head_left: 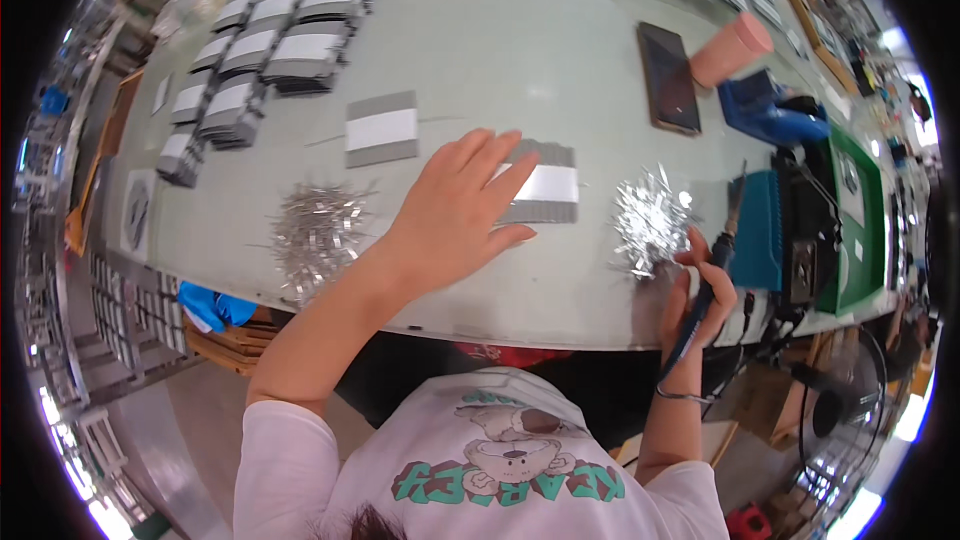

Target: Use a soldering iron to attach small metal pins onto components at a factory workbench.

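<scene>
My left hand [455, 205] lies with its fingers spread over the left part of a grey and white rectangular piece [550, 185], hiding that side. In my right hand [710, 295] is a soldering iron [723, 248] with a dark blue handle, its tip pointing away from me; its cord runs down past my wrist. Thumb and forefinger of that hand are close to a pile of shiny silver strips [650, 218]; whether they pinch a strip is too small to tell. A second strip pile [318, 235] lies left of my left forearm. Beyond it rests another grey and white piece [382, 130], with thin strips projecting from its sides.
Stacks of similar pieces [310, 45] stand at the far left. On the right are a phone [668, 78], a pink cylinder [732, 48], a blue tape dispenser [765, 110], a teal box [757, 230] and a green tray [875, 240]. The table's front edge [540, 347] curves before me.
</scene>
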A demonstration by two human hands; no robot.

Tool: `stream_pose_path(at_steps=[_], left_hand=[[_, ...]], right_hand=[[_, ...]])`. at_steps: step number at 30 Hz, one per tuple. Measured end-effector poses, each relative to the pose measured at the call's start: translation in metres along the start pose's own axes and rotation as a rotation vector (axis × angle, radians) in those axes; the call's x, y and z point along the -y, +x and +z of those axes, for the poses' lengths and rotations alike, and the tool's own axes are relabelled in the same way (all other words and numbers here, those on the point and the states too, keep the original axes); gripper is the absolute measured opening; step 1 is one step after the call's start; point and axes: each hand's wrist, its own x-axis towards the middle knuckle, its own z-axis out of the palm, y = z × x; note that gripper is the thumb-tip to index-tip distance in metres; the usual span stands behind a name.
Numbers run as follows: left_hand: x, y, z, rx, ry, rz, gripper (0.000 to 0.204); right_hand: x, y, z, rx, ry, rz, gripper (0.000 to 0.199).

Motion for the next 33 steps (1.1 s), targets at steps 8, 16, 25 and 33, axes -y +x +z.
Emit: stream_pose_path(at_steps=[8, 16, 25, 33], left_hand=[[-0.005, 0.029, 0.024, 0.153, 0.110, -0.004, 0.067], [-0.001, 0.031, 0.024, 0.137, 0.084, 0.006, 0.065], [-0.015, 0.017, -0.003, -0.017, 0.039, 0.069, 0.072], [-0.025, -0.062, 0.008, 0.127, -0.142, 0.016, 0.074]], right_hand=[[0.028, -0.009, -0.007, 0.212, 0.129, -0.027, 0.039], [0.039, -0.018, -0.002, 0.438, 0.069, -0.005, 0.046], [0.061, -0.032, 0.020, 0.456, 0.169, 0.114, 0.047], [0.091, -0.034, 0.059, 0.386, 0.381, 0.296, 0.054]])
